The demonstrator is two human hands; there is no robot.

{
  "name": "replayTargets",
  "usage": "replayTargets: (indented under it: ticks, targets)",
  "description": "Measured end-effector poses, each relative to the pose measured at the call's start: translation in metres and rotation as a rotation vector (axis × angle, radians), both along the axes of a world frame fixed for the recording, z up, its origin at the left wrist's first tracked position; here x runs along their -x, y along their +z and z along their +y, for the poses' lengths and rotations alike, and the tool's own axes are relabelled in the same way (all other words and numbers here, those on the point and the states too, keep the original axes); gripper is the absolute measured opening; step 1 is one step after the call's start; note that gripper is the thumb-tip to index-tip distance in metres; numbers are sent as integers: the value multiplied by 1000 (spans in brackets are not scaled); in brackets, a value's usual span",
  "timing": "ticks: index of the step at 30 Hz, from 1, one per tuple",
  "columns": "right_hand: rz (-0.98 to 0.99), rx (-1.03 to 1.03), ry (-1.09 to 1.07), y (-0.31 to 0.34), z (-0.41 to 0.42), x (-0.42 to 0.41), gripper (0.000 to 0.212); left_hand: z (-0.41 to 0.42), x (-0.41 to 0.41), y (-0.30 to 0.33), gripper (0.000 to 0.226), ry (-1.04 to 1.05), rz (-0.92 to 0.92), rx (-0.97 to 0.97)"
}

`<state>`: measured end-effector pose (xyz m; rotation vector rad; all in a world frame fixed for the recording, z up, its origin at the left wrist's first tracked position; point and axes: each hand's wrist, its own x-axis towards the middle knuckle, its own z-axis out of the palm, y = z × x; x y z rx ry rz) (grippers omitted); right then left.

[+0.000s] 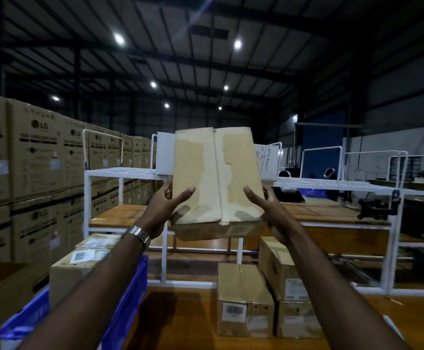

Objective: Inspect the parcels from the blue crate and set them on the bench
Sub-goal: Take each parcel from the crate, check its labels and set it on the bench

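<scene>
**Open table below, cartons to either side**

Straight below the grip, the table (180,322) shows bare wood. Below and right, two cartons (246,299) stand close together. Below and left, the blue crate (127,294) holds more boxes. Beyond the grip, a white rack (241,245) bars the way.

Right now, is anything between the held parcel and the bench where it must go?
Nothing visible blocks it. Both hands, left hand and right hand, hold the parcel up; bare bench lies below, between the crate and two parcels.

Dim warehouse, ceiling lamps (119,39), stacked cartons (31,157)
</scene>
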<state>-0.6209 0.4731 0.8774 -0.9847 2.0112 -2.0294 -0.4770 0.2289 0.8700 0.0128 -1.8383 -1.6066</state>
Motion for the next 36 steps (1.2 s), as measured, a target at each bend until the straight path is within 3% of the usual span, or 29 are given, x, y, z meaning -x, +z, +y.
replayTargets:
  ticks: [3,7,9,12,17,21,25,29,31,36]
  targets:
    - [52,-18,76,3,-1,-1,129,-8,-4,-4,78,-18,3,27]
    - [74,9,141,2,-1,-4,96,-12,-7,-6,94,-44,22,59]
    - [92,37,144,-2,0,0,102,-14,-9,-5,92,-40,23,67]
    - [105,54,134,-7,1,5,105,-12,-12,-1,73,-34,9,131]
    - [92,60,119,-5,-2,2,94,-9,-11,1,80,-65,22,97]
    - [110,68,103,-2,-5,2,88,-7,-11,1,65,-48,37,118]
    - [142,51,99,5,-6,3,101,-8,-14,3,53,-50,42,110]
    - [144,55,86,8,-4,4,99,-7,-14,4,53,-43,78,117]
    - [144,68,59,6,-5,5,103,-10,-14,7,66,-61,71,122]
    - [51,153,-16,6,-2,9,125,-16,-15,7,126,-146,13,136]
